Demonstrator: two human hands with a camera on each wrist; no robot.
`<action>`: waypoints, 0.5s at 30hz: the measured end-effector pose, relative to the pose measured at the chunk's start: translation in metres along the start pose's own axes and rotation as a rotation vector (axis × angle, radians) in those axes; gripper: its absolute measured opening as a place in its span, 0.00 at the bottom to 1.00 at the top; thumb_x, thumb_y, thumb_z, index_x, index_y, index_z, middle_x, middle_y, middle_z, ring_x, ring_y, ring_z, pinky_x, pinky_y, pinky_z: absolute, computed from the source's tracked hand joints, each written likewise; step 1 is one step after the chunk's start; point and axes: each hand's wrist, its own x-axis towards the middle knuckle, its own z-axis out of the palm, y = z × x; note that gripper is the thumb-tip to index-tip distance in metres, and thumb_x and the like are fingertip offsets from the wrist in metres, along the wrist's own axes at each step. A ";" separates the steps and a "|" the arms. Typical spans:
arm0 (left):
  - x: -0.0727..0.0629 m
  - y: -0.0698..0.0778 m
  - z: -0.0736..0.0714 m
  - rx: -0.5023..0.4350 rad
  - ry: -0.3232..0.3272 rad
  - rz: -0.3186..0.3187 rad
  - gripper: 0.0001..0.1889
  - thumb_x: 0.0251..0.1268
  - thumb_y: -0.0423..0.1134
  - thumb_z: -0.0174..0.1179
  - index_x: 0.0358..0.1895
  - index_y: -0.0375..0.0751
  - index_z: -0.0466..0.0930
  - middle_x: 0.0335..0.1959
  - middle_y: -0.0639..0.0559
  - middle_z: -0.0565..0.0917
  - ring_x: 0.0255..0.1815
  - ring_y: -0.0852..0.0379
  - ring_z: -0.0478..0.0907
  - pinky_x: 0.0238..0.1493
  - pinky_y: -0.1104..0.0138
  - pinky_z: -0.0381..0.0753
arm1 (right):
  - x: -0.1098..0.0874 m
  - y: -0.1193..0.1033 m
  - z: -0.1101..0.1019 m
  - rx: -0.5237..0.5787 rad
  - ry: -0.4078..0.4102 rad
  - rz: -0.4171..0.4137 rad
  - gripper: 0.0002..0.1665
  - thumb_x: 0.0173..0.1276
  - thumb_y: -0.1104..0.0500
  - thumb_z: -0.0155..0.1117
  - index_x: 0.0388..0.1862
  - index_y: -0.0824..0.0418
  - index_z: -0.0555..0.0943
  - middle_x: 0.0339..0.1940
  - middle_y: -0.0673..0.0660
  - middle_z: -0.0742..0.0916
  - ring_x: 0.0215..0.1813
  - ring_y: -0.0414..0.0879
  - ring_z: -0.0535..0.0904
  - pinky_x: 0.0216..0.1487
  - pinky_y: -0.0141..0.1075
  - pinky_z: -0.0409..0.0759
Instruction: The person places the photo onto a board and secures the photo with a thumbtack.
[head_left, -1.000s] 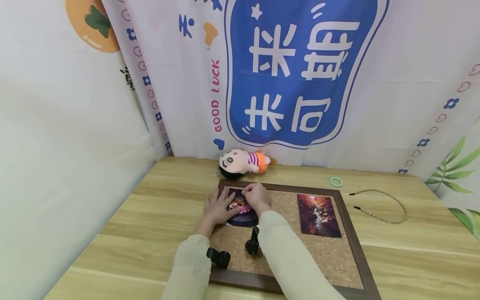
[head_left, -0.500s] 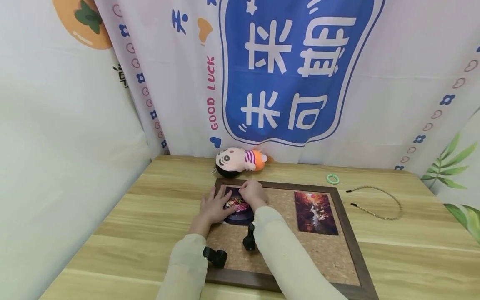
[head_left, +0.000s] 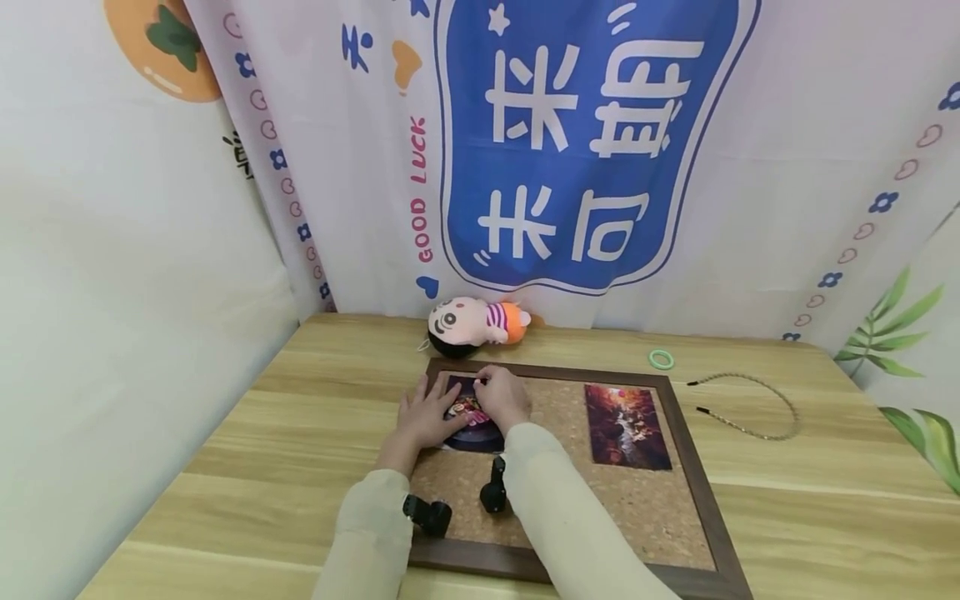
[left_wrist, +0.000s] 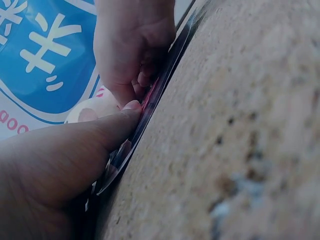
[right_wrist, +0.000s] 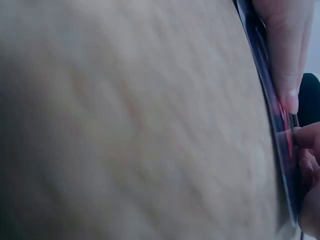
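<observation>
A dark photo of a colourful dish of food lies on the upper left of a cork board with a dark wooden frame. My left hand rests on the photo's left side with fingers spread. Over its upper right, my right hand has curled fingers, the fingertips pinched together close to the surface; I cannot tell what small thing they pinch. In the left wrist view, the left thumb meets the right fingertips at the photo. A second photo, of a red-lit stream, lies on the board's right.
A plush doll lies behind the board near the curtain. To the right are a green ring and a braided headband on the wooden table. Black wrist cameras sit close above the cork.
The head view shifts slightly. My right hand moves a little lower on the photo and turns slightly, its fingertips still pinched. My left hand stays spread on the photo.
</observation>
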 end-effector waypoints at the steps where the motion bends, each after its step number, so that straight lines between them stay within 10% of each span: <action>1: 0.000 0.000 0.000 0.000 0.000 -0.001 0.33 0.57 0.59 0.46 0.64 0.47 0.58 0.67 0.45 0.47 0.65 0.41 0.36 0.54 0.41 0.39 | -0.001 0.001 0.002 0.017 0.006 0.002 0.09 0.60 0.51 0.56 0.38 0.47 0.79 0.37 0.46 0.81 0.37 0.44 0.75 0.31 0.40 0.70; 15: -0.001 -0.001 0.001 -0.028 0.004 -0.009 0.33 0.57 0.59 0.47 0.64 0.47 0.58 0.67 0.45 0.47 0.65 0.41 0.36 0.54 0.41 0.39 | -0.001 0.002 0.006 0.066 0.069 0.031 0.06 0.59 0.51 0.57 0.29 0.46 0.81 0.33 0.45 0.82 0.34 0.44 0.76 0.34 0.43 0.68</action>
